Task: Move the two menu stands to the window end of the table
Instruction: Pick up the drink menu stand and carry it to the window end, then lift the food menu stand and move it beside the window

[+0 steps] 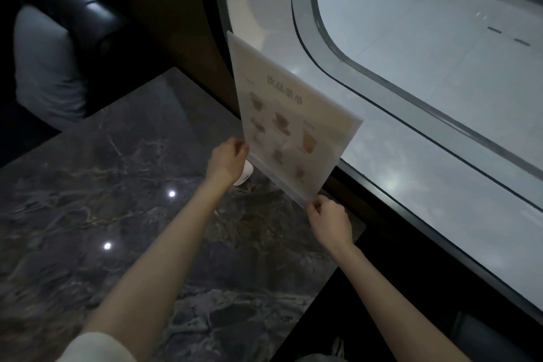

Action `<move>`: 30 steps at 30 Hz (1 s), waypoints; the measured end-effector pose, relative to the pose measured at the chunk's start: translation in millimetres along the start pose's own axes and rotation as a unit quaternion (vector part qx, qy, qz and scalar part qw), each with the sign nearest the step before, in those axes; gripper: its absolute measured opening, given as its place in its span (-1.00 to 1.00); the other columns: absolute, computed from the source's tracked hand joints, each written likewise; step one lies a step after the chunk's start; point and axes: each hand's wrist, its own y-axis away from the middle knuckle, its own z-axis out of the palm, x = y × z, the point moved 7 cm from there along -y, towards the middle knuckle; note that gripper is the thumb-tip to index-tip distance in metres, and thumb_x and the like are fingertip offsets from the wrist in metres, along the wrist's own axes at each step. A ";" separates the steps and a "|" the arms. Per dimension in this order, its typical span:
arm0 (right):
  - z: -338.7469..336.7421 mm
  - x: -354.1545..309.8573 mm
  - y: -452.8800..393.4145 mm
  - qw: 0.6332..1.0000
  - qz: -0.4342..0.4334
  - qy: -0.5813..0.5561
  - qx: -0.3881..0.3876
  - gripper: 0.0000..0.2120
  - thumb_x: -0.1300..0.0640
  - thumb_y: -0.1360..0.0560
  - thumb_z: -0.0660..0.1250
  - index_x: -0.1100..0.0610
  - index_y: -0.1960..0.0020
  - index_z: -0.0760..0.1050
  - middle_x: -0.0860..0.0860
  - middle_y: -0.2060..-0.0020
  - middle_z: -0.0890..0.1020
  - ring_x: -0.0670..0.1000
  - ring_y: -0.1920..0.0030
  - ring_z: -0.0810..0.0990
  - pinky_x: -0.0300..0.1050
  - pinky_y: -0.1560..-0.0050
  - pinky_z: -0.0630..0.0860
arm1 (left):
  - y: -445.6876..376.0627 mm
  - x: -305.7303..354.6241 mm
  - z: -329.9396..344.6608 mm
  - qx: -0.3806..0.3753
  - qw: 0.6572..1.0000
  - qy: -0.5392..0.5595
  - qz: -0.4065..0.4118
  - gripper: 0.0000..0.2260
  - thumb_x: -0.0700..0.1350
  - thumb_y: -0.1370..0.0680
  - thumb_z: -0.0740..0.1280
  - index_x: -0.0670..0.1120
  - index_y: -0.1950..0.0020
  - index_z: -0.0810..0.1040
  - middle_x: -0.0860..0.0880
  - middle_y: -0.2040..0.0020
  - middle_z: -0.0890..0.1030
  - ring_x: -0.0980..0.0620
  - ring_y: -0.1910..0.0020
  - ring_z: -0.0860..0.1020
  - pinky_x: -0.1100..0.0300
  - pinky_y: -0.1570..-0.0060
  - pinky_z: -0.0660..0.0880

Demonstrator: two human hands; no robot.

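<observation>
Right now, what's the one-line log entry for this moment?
step: placing menu stand | left hand: gripping lower edge | right hand: gripping lower corner | location: table edge by window

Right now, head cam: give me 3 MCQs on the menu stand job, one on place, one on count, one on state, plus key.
1. Where is the menu stand?
A. at the window edge of the table
B. table centre
C. on the seat

2. How many menu stands show?
A. three
B. one
C. none

3. How is it held?
A. left hand only
B. untouched
C. both hands on its lower edge

Key: 1 A, it stands against the glass; 2 B, only one visible; 3 C, the left hand and right hand each have a grip on a bottom corner.
</observation>
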 end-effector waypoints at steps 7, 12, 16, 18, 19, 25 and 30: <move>27.9 -99.6 33.1 0.972 -0.221 0.031 -0.068 -0.83 0.07 -0.51 0.22 0.15 0.05 0.50 0.16 0.17 0.65 0.16 0.15 0.60 0.06 0.17 0.54 | 67.9 -25.4 -62.9 0.083 0.976 -0.191 0.057 -0.76 -0.02 -0.57 0.18 -0.15 -0.03 0.54 -0.23 -0.02 0.62 -0.26 -0.04 0.55 -0.02 0.10 0.46; 56.7 -186.3 95.7 0.914 -0.397 0.072 -0.045 -0.85 0.14 -0.50 0.23 0.19 0.04 0.51 0.14 0.08 0.62 0.15 0.01 0.54 0.03 0.06 0.48 | 135.0 -71.2 -126.0 0.174 0.960 -0.203 0.087 -0.78 -0.06 -0.54 0.22 -0.20 0.11 0.55 -0.21 0.15 0.60 -0.24 0.14 0.58 0.02 0.27 0.45; 91.6 -239.1 157.6 0.865 -0.494 0.076 -0.038 -0.83 0.17 -0.47 0.26 0.20 -0.02 0.51 0.12 0.01 0.61 0.12 -0.09 0.51 -0.05 -0.02 0.46 | 199.8 -128.1 -171.6 0.209 0.939 -0.262 0.078 -0.71 -0.03 -0.45 0.16 -0.16 0.00 0.56 -0.17 0.06 0.62 -0.19 0.09 0.61 0.05 0.20 0.53; 112.6 -259.6 190.5 0.845 -0.527 0.074 -0.044 -0.80 0.18 -0.46 0.27 0.22 -0.04 0.51 0.13 0.01 0.62 0.13 -0.10 0.52 -0.08 -0.05 0.47 | 236.6 -155.5 -193.0 0.240 0.927 -0.278 0.074 -0.68 -0.05 -0.47 0.18 -0.17 -0.13 0.52 -0.17 -0.09 0.61 -0.16 -0.09 0.57 0.05 0.02 0.51; 123.7 -268.6 206.9 0.836 -0.542 0.072 -0.047 -0.79 0.18 -0.45 0.27 0.23 -0.04 0.51 0.14 0.01 0.62 0.14 -0.09 0.53 -0.09 -0.06 0.46 | 256.7 -167.2 -203.9 0.262 0.919 -0.285 0.078 -0.67 -0.06 -0.48 0.20 -0.18 -0.18 0.50 -0.17 -0.14 0.59 -0.14 -0.16 0.53 0.04 -0.07 0.45; 196.0 -310.2 304.6 0.788 -0.607 0.059 -0.085 -0.69 0.19 -0.42 0.28 0.28 -0.14 0.47 0.17 -0.05 0.61 0.15 -0.14 0.48 -0.10 -0.17 0.38 | 389.8 -231.6 -265.2 0.384 0.864 -0.319 0.071 -0.67 -0.14 -0.50 0.25 -0.18 -0.25 0.45 -0.19 -0.29 0.52 -0.07 -0.34 0.34 0.01 -0.25 0.30; 260.2 -323.0 370.6 0.767 -0.620 0.068 -0.148 -0.53 0.13 -0.42 0.23 0.27 -0.30 0.32 0.20 -0.17 0.55 0.10 -0.20 0.36 -0.06 -0.24 0.30 | 503.7 -293.0 -316.8 0.523 0.791 -0.317 -0.009 -0.67 -0.10 -0.54 0.19 -0.16 -0.28 0.38 -0.15 -0.35 0.33 -0.09 -0.38 0.27 -0.03 -0.29 0.26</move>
